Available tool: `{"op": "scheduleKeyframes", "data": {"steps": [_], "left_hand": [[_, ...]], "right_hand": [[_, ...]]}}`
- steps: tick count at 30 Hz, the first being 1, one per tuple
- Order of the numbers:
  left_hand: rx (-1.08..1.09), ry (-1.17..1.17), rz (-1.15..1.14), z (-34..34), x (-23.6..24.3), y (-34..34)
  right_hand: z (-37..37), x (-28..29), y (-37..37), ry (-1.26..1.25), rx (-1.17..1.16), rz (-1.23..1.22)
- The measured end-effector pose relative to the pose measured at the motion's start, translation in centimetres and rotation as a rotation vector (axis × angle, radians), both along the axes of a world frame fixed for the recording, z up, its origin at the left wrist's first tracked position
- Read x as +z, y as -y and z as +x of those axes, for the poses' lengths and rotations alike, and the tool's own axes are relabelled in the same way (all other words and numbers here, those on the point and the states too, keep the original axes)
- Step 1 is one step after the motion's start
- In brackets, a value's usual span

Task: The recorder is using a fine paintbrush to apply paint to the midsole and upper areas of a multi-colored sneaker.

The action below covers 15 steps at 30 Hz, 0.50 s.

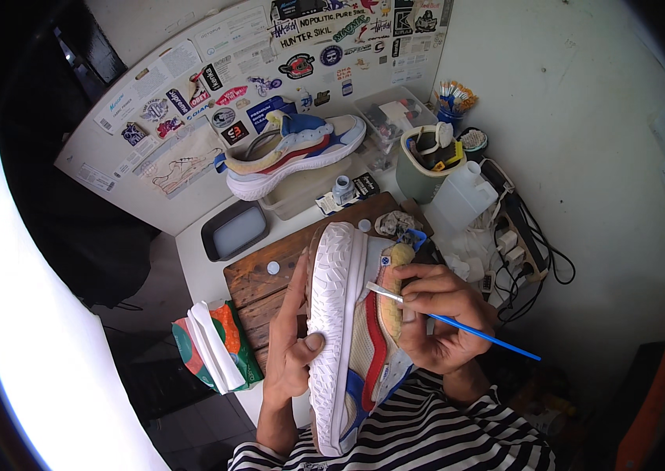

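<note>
A sneaker (pixel 331 314) with a white patterned sole and red, blue, cream and yellow upper is tilted on its side in front of me. My left hand (pixel 291 357) grips it from the sole side, thumb against the tread; some fingers are hidden behind it. My right hand (pixel 448 318) pinches a flat paintbrush (pixel 474 328) with a blue handle. Its pale bristles meet the upper beside the white midsole, and the fingers rest near the yellow collar. The matching sneaker (pixel 297 161) lies on a clear plastic box (pixel 309 200) at the back.
A wooden board (pixel 258 286) lies under the work. Around it are a black tray of liquid (pixel 234 231), a small open bottle (pixel 343 190), a tissue pack (pixel 218 345), a green bin (pixel 419 173), a white jug (pixel 464 196), brushes (pixel 455 98) and a power strip with cables (pixel 522 239).
</note>
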<state>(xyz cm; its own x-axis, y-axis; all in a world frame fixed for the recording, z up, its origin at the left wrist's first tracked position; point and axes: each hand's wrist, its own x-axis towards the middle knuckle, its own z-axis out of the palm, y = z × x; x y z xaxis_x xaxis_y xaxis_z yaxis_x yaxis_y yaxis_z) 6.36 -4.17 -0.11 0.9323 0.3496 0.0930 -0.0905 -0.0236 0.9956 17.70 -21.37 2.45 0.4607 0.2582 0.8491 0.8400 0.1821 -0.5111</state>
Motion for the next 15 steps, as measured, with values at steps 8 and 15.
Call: {"op": "scheduleKeyframes", "data": {"steps": [8,15], "left_hand": [[-0.019,-0.004,0.038,0.1,0.2,-0.1],[-0.018,0.016,0.057,0.3,-0.5,-0.3]], "right_hand": [[0.1,-0.4,0.0,0.010,0.000,-0.009],[-0.1,0.0,-0.1,0.018,0.030,-0.002]]}}
